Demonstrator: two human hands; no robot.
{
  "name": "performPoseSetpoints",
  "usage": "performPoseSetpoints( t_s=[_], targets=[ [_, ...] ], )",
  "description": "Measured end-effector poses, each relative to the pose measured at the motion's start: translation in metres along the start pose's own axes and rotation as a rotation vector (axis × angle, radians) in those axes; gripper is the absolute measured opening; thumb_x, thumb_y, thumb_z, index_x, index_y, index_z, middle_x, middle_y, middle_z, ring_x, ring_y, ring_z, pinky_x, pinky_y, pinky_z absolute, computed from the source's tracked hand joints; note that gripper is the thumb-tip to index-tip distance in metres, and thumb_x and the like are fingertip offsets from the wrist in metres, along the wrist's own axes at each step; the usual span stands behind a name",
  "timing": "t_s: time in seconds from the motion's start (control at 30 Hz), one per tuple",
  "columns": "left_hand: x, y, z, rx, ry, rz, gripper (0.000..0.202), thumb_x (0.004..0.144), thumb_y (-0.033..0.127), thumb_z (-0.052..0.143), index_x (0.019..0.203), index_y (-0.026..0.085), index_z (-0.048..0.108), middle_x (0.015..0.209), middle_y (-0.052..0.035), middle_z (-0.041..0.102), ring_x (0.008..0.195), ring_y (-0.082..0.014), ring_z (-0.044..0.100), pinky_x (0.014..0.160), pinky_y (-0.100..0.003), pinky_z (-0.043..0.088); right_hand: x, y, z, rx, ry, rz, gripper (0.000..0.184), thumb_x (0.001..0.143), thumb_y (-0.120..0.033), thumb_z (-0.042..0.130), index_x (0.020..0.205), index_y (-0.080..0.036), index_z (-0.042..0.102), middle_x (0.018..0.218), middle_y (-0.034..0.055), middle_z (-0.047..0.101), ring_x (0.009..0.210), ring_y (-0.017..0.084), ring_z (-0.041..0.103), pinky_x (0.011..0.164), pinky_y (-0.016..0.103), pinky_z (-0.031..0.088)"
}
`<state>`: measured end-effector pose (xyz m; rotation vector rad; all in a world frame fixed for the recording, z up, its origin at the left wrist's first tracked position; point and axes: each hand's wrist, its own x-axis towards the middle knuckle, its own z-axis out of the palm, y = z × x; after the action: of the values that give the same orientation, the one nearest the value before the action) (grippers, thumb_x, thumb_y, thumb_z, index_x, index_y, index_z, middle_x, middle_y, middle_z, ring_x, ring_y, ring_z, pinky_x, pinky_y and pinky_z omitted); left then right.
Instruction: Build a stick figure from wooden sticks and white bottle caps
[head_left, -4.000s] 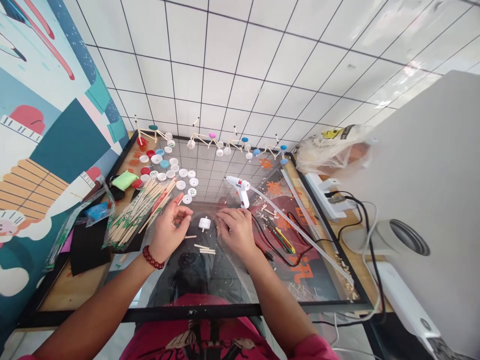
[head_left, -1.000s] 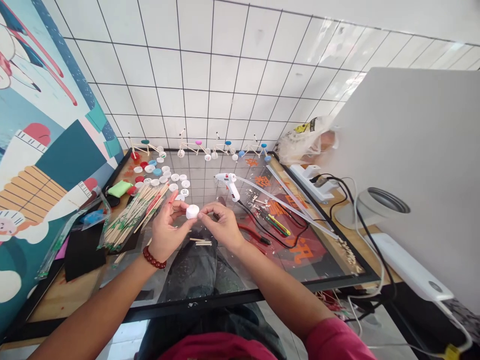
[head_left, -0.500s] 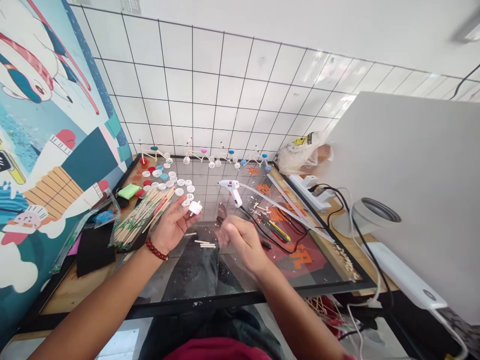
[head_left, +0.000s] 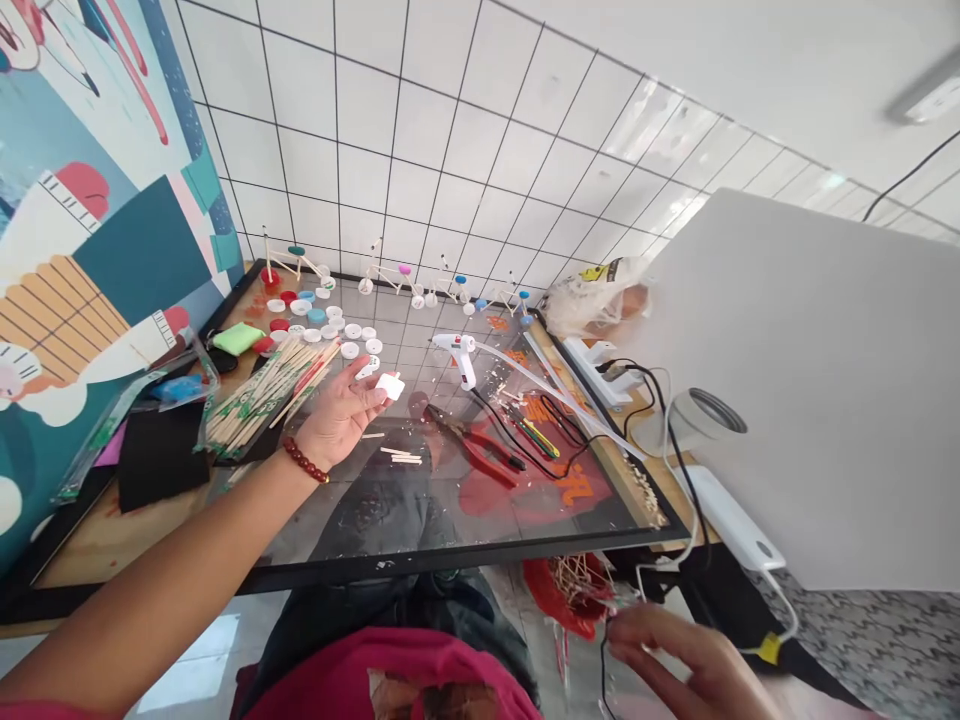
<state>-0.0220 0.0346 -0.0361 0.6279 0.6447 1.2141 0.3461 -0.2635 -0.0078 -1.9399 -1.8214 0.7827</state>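
A small white plastic piece (head_left: 390,387), squarish with a bit of stick showing at its top edge, is held between the thumb and fingers of my left hand (head_left: 341,415). A white bottle cap (head_left: 367,367) shows right beside those fingertips. My right hand (head_left: 675,650) is past the table's front edge at the lower right, slightly blurred. Its bent thumb and forefinger stand apart, and I see nothing held in it. Just beyond it is a red bag (head_left: 536,585) with thin wooden sticks (head_left: 576,580) in it.
Bamboo sticks (head_left: 259,395) lie left, near several caps (head_left: 316,316). A white glue gun (head_left: 459,358), red-handled pliers (head_left: 487,455) and a utility knife (head_left: 538,435) lie right of centre. Cut sticks (head_left: 401,456) lie in front. Stick-and-cap models (head_left: 390,275) line the back.
My right hand has moved from above the middle of the table to beyond its front right edge, uncovering the pliers. My left hand still holds the white piece. The view has shifted.
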Motion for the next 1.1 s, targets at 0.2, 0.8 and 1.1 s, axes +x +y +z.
performPoseSetpoints(
  t_s=[0.2,0.8,1.1],
  targets=[
    [-0.008,0.003,0.008,0.053,-0.106,0.024,0.076,0.059,0.006,0.091,0.127,0.027,0.062,0.103,-0.0004,0.075,0.089,-0.0137,0.073,0.08,-0.029,0.062,0.158,-0.145,0.038,0.454,0.06,-0.323,0.039,0.087,-0.055,0.071,0.07,-0.021,0.065,0.068,0.0019,0.067,0.063,0.015,0.058,0.059,0.027,0.045],
    [-0.007,-0.002,0.006,0.194,-0.054,0.166,0.126,0.056,0.012,0.094,0.16,0.027,0.024,0.098,-0.0006,0.076,0.087,-0.0137,0.073,0.08,-0.025,0.059,0.274,-0.173,0.091,0.934,-0.077,-0.268,0.041,0.065,-0.055,0.088,0.079,-0.02,0.071,0.075,-0.0006,0.072,0.07,0.015,0.063,0.069,0.028,0.05],
    [-0.012,-0.001,0.01,0.637,-0.139,0.499,0.119,0.07,0.009,0.082,0.164,0.022,0.011,0.107,-0.0072,0.078,0.102,-0.0197,0.073,0.096,-0.037,0.057,0.28,-0.151,0.097,0.883,0.055,-0.267,0.022,0.072,-0.038,0.081,0.084,-0.02,0.075,0.079,0.0026,0.075,0.071,0.017,0.066,0.073,0.032,0.055]
  ],
)
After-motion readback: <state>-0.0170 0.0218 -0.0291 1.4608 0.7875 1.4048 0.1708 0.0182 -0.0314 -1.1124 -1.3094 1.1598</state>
